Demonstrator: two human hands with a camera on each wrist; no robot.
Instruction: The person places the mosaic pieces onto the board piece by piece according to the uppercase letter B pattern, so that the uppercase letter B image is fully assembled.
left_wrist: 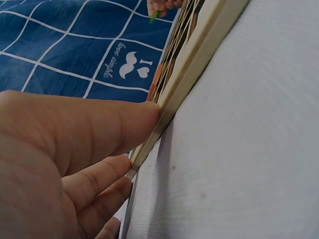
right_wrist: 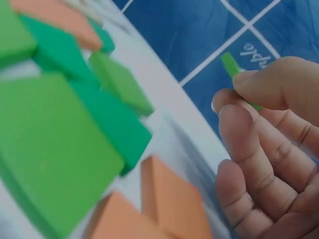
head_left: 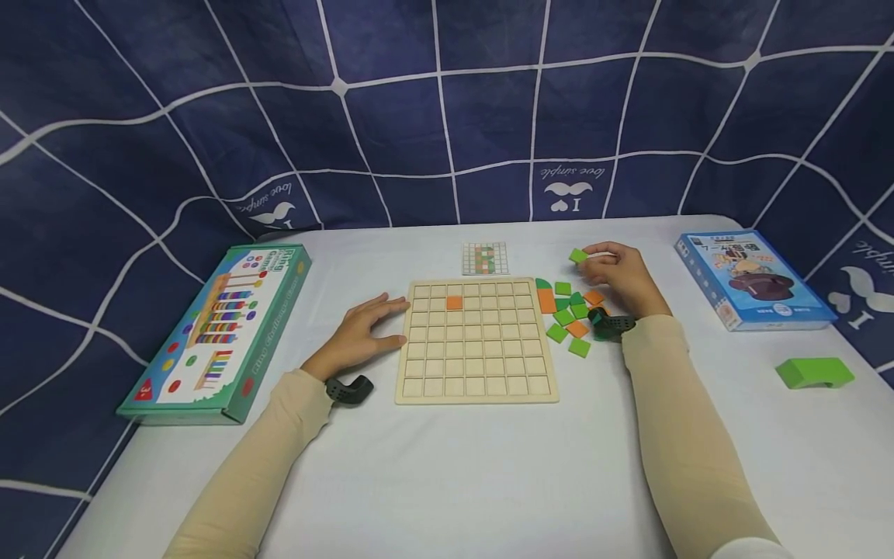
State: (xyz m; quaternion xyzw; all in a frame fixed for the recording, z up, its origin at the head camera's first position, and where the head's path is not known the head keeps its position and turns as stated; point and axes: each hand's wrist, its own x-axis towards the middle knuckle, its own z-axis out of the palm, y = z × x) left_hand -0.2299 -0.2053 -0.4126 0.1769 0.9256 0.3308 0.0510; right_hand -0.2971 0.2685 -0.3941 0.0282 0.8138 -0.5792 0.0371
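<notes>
Head view: a light-green square tile (head_left: 577,256) is held by the right hand (head_left: 618,273), pinched between thumb and forefinger above the far right of the white-covered table (head_left: 454,481); the pinch is confirmed from the right wrist. The wooden grid board (head_left: 478,349) is touched at its left edge by the left hand (head_left: 359,334), fingers extended, thumb set apart from them; nothing is gripped there. One orange square tile (head_left: 455,303) is seated on the board, second row from the far side, third column from the left. Loose tiles (head_left: 579,348), light green, dark green and orange, are scattered by the board's right side. A pattern card (head_left: 485,258) is placed just beyond the board. Boxes noted: green-edged (head_left: 216,334) at left, blue (head_left: 757,279) at right, with a green arched block (head_left: 815,373) nearer.
</notes>
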